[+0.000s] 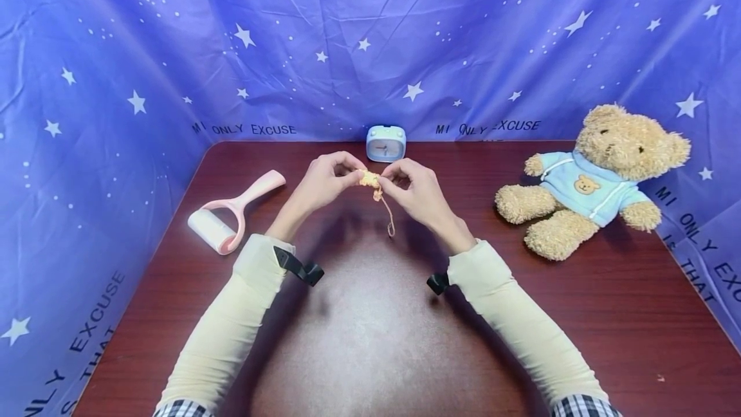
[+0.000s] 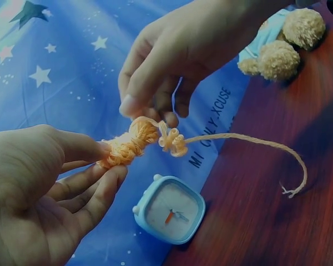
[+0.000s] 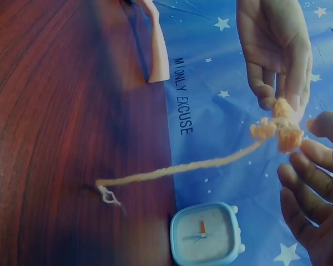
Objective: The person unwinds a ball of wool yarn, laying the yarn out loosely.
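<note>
A knotted piece of orange yarn (image 1: 368,178) is held up between both hands over the far part of the table. My left hand (image 1: 325,180) pinches one end of it between thumb and fingertips. At the other end are the curled fingertips of my right hand (image 1: 418,186), thumb and index at the bunched yarn (image 2: 143,129). Beside that bunch sits a smaller loopy knot (image 2: 173,142). From it hangs a single long tail (image 3: 194,166), its tip frayed and pale.
Behind the hands a light blue alarm clock (image 1: 386,144) stands at the table's back edge. A pink-handled lint roller (image 1: 215,231) lies left. On the right sits a teddy bear (image 1: 602,188) in a blue top. A starry blue curtain (image 1: 347,37) surrounds the table (image 1: 370,340).
</note>
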A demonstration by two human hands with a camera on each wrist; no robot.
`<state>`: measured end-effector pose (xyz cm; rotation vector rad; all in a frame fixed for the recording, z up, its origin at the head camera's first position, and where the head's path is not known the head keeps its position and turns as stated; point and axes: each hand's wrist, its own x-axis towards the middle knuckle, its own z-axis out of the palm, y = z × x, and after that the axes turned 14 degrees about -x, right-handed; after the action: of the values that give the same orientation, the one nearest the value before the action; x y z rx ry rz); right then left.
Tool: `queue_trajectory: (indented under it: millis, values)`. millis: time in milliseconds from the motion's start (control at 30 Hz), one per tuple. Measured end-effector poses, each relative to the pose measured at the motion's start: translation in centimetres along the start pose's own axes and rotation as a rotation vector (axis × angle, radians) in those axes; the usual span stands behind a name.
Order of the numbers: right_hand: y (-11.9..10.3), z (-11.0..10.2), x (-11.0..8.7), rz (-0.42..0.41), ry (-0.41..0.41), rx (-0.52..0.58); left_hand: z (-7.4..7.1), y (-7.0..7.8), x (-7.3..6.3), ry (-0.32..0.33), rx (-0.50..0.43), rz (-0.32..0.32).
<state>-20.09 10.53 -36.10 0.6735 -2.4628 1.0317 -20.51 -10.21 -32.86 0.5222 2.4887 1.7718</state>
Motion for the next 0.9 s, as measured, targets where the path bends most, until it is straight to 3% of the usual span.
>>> queue_trajectory:
  millis: [233, 533, 900]
  values:
    - [-0.4, 0.0, 0.4, 0.001, -0.032, -0.090, 0.1, -0.1, 0.1, -0.007, -0.010, 0.004]
    - [0.1, -0.7, 0.5, 0.081, -0.030, -0.072, -0.3, -0.1, 0.0, 0.016, -0.085, -0.007]
    - [0.4, -1.6, -0.3, 0.079, -0.047, -0.032, -1.0, -0.3, 0.1, 0.079, -0.105, -0.032]
